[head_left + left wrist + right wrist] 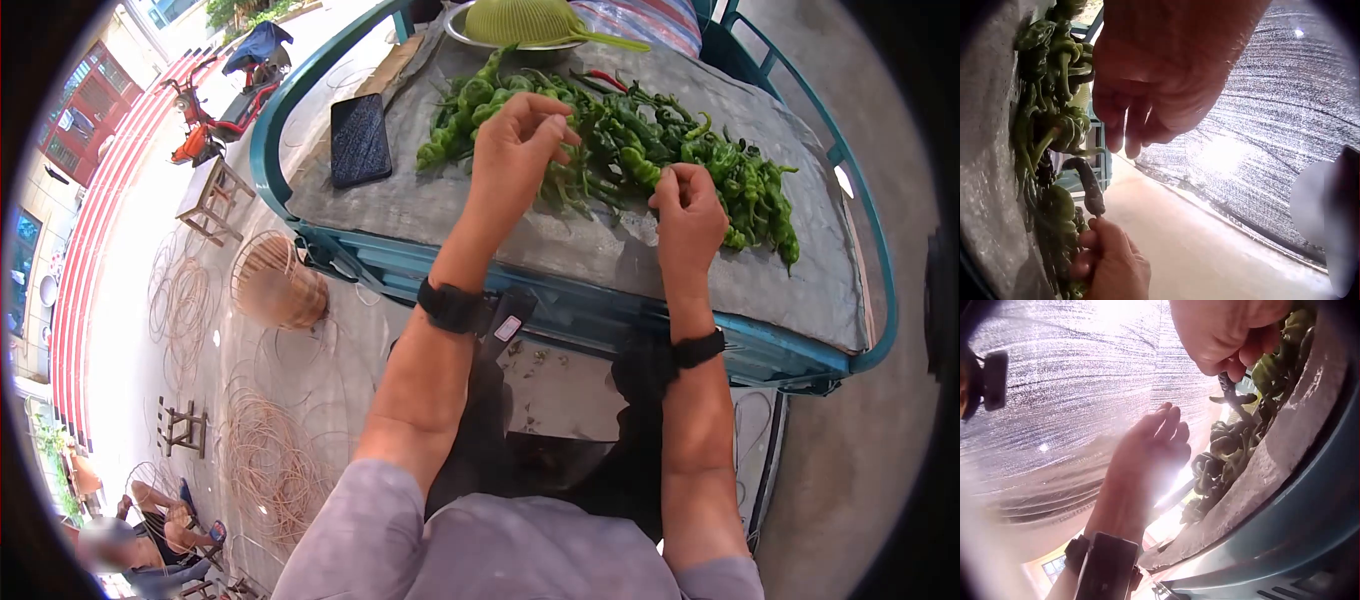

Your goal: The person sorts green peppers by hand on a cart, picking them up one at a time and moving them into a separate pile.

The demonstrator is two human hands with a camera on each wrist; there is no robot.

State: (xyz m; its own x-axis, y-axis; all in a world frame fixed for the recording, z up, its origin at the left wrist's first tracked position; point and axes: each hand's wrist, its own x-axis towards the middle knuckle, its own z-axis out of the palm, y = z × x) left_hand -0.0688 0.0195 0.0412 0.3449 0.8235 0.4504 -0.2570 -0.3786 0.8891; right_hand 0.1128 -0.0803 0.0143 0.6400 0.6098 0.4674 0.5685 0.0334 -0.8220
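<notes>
Green peppers lie in a long heap on a grey sheet. Over the heap's left part hovers my left hand, fingers loosely bent and holding nothing; the left wrist view shows this hand above the peppers. My right hand is at the heap's near edge. Thumb and fingertips of the right hand pinch the stem end of a dark pepper. In the right wrist view, that pepper sticks out beyond the right hand, with the left hand apart from it.
The sheet covers a cart bed with blue rails. A dark phone lies left of the heap. Behind it, a green colander sits in a metal basin. A woven basket and a seated person are on the left.
</notes>
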